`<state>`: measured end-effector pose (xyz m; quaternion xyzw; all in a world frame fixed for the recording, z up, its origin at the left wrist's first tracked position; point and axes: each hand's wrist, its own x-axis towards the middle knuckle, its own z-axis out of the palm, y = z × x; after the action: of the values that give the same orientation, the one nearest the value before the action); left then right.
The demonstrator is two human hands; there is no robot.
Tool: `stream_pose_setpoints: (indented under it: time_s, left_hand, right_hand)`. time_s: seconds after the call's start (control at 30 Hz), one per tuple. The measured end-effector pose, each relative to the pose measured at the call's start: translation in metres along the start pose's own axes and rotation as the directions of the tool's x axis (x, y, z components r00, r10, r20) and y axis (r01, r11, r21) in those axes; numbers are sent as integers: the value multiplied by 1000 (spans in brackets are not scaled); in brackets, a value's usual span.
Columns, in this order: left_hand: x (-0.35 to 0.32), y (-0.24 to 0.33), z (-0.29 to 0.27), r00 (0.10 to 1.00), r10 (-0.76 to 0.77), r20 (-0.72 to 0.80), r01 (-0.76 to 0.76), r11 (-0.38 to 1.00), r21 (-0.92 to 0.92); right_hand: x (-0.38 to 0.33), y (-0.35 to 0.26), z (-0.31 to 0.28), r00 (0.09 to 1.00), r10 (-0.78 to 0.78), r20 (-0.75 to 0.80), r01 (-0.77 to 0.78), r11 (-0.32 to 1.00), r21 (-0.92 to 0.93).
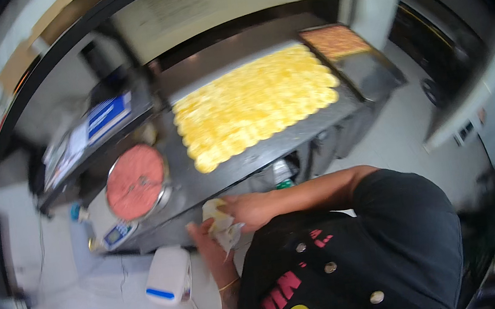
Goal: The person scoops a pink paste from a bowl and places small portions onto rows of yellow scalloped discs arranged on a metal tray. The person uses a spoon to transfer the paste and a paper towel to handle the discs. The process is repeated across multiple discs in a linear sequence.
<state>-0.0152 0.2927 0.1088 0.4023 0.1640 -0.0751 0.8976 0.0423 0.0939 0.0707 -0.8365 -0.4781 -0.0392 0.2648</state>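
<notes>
Both hands together at chest; right hand (253, 209) above left hand (203, 238) (fingers curled).

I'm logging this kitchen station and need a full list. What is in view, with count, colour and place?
Yellow round pieces: many, yellow, spread in rows over the dark flat counter at centre.
Counter: one, dark metal, centre.
Tray: one, orange-brown contents, at the counter's far right end.
Round bowl: one, metal with a pink filling, left of the yellow pieces.
Small scale: one, pale with a blue display, under the bowl.
White box: one, white with a blue stripe, lower left.
Pale wad: one, whitish, held between both hands; its material is unclear.
Left hand: one, on the wad.
Right hand: one, gripping the wad.
</notes>
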Motion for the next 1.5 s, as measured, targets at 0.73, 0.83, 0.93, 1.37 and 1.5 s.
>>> stream_pose_setpoints:
  time_s: [0.73,0.83,0.93,1.37,1.5]
  left_hand:
    - [137,6,27,981,-182,-62,190,971,148]
    - [161,-14,25,992,116,44,-115,993,-14]
    - [173,-2,69,980,198,5,-195,969,-151]
    - [166,27,87,759,640,118,-568,563,601]
    - [76,63,42,934,346,-87,-303,899,316]
  right_hand:
    - [75,135,-36,953,295,-71,-175,726,666]
    - [83,160,-40,971,-52,-233,169,840,516]
    - [94,175,-64,939,-95,-330,267,806,529]
    - [209,484,-16,940,118,322,-289,778,559]
    - [290,465,-11,982,147,118,-170,963,210]
